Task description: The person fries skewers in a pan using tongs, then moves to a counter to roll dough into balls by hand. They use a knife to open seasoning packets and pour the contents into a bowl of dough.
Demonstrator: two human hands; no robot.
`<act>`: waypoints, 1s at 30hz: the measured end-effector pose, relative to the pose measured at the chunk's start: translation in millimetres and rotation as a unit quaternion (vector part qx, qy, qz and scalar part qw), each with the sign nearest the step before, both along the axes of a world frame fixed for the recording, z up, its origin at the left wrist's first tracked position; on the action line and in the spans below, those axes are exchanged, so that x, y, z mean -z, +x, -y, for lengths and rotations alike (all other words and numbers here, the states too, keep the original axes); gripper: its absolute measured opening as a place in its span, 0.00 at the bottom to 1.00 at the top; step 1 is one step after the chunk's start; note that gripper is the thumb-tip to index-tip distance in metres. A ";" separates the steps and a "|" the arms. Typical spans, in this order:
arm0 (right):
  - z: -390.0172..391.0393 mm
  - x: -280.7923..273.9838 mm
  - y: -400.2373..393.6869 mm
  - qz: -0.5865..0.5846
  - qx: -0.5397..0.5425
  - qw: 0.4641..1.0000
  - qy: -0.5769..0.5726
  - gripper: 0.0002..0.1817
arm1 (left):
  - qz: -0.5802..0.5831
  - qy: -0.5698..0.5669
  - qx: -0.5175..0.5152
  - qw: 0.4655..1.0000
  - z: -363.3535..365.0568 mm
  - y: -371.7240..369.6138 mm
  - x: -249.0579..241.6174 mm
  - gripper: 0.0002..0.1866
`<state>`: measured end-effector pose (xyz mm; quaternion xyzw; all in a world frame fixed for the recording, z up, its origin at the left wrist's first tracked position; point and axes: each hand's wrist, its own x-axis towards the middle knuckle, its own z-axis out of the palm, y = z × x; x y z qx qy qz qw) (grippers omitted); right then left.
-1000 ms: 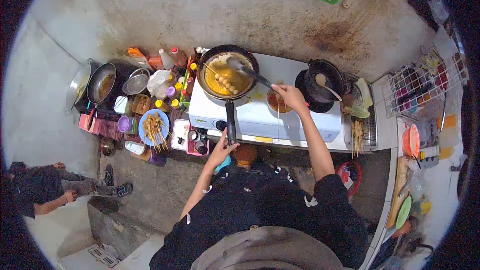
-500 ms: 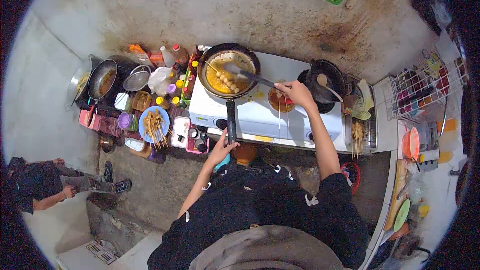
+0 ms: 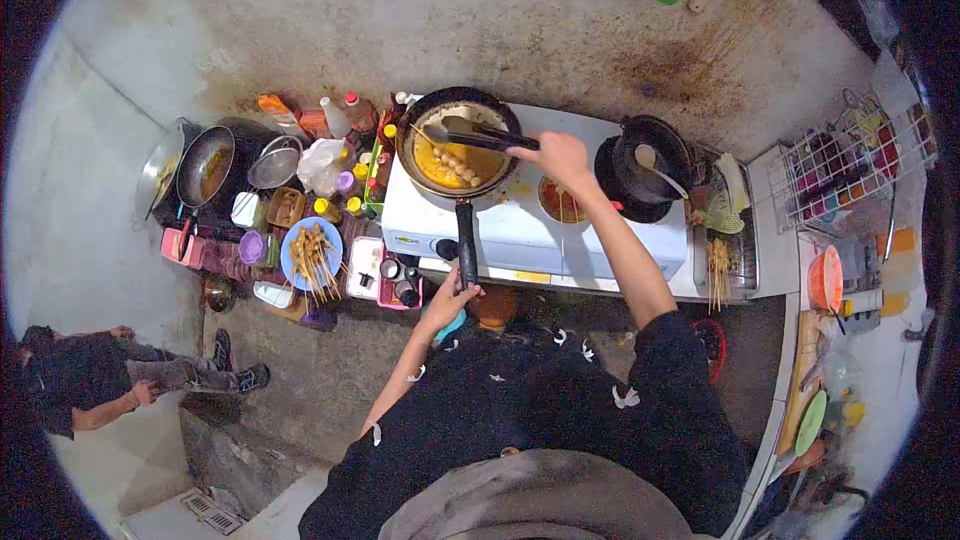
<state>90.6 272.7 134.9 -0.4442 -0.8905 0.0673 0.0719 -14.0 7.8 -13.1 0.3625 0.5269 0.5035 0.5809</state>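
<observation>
My right hand point(image 3: 555, 162) is closed on the dark handles of a pair of tongs point(image 3: 485, 136), their tips over the frying pan point(image 3: 510, 120). My left hand point(image 3: 452, 302) grips the end of the pan's black handle point(image 3: 466, 240). In the pan, a skewer of round balls point(image 3: 457, 168) lies in yellow-orange liquid, its stick pointing up and left. Under my right forearm, partly hidden, sits a bowl of reddish sauce point(image 3: 552, 202) with sticks leaning out of it. All this is on the white stove point(image 3: 420, 215).
A dark pot point(image 3: 645, 155) with a ladle stands on the right burner. To the left are a blue plate of skewers point(image 3: 315, 255), bottles point(image 3: 337, 118) and another pan point(image 3: 207, 162). More skewers point(image 3: 718, 265) lie at right. A person point(image 3: 90, 380) sits at far left.
My right hand has moved left and up, bringing the tongs nearer the pan's upper part. My left hand stays on the pan handle. The view has shifted slightly.
</observation>
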 end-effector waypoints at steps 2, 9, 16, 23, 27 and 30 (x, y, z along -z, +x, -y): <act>0.7 -0.3 -20.7 -0.005 -0.029 1.000 -0.001 0.30 | -0.016 0.013 -0.008 1.000 1.2 1.5 1.8 0.36; 0.9 5.2 -64.9 -0.017 -0.137 0.979 0.150 0.23 | -0.042 -0.037 -0.009 0.998 2.1 2.6 -22.4 0.34; 4.5 -9.1 -54.4 0.042 -0.212 0.965 0.152 0.21 | -0.012 -0.043 -0.018 0.999 2.2 3.7 -20.9 0.33; 16.7 -36.1 -10.3 0.038 -0.187 0.971 0.147 0.21 | -0.015 -0.051 -0.021 0.998 2.1 3.7 -18.5 0.35; 25.9 -68.6 31.7 0.088 -0.130 0.980 0.124 0.20 | -0.012 -0.037 -0.034 0.999 3.1 4.0 -11.8 0.35; 24.5 -67.1 49.1 0.129 -0.118 0.978 0.113 0.20 | 0.012 -0.016 -0.023 1.000 0.5 1.9 0.0 0.35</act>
